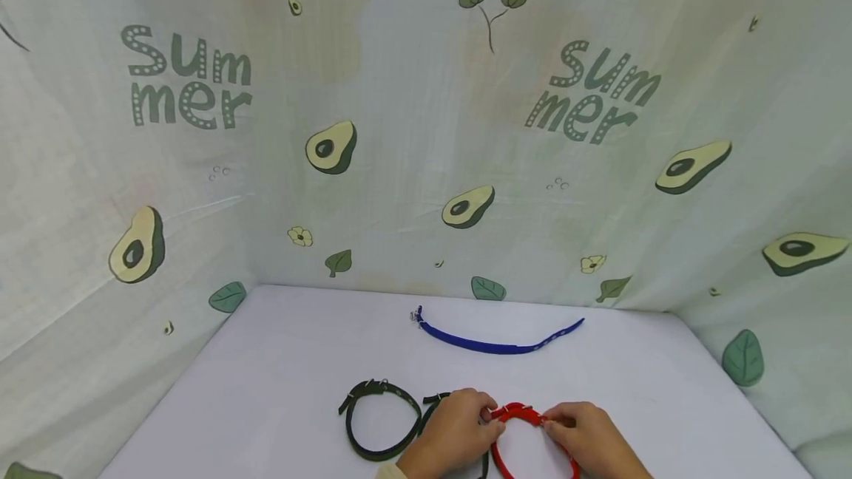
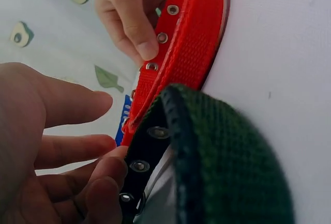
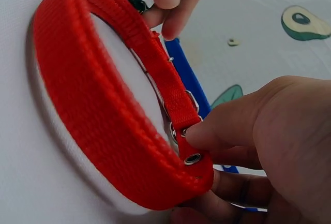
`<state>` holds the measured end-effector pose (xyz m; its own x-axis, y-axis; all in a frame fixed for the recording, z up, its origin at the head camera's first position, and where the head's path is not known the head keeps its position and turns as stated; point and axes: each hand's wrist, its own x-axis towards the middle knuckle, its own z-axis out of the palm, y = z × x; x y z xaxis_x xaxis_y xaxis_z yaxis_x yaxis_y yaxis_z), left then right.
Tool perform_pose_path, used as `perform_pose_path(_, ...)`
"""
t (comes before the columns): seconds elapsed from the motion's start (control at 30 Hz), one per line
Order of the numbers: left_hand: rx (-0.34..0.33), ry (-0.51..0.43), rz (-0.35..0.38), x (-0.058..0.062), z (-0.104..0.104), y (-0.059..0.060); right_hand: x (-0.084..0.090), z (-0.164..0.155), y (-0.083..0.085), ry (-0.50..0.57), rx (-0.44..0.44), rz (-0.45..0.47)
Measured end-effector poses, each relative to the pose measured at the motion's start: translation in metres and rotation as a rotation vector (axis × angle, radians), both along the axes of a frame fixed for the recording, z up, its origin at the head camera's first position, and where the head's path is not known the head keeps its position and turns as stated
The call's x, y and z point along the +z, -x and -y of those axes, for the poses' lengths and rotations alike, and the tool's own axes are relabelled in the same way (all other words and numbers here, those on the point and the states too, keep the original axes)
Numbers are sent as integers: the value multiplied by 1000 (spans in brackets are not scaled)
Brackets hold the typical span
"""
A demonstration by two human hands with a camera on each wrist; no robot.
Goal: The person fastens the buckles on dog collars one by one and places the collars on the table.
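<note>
A red dog collar [image 1: 522, 411], buckled into a loop, stands on the white table between both hands. My right hand [image 1: 586, 431] pinches it beside the metal eyelets and buckle, thumb on the strap [image 3: 196, 131]. At the collar's other side is my left hand [image 1: 459, 423], its thumb and fingers apart around the strap's end; in the left wrist view a gap shows between thumb [image 2: 85, 102] and fingertips. A dark green collar [image 2: 227, 146] stands close by the left hand, which partly hides it in the head view.
Left of the hands lies another looped dark green collar [image 1: 379, 455]. A blue collar [image 1: 492, 348] lies stretched out, unbuckled, farther back on the table [image 1: 299, 346]. Behind and at the sides hangs a pale cloth [image 1: 399, 72] printed with avocados and leaves.
</note>
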<state>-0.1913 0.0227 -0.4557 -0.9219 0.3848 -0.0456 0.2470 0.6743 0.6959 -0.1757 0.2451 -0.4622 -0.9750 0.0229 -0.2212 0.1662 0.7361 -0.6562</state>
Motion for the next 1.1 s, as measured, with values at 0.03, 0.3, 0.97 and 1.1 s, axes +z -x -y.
perform_pose_path(0.03,2,-14,7,0,1,0,0,1,-1,1,1,2)
perform_pose_path(0.3,8,-39,-44,3,6,4,-1,2,1,17,39,-48)
perform_pose_path(0.97,58,49,-267,20,46,28,19,-7,23,-39,35,-92)
perform_pose_path(1.1,71,124,-308,21,58,39,20,-11,42,-23,19,-155)
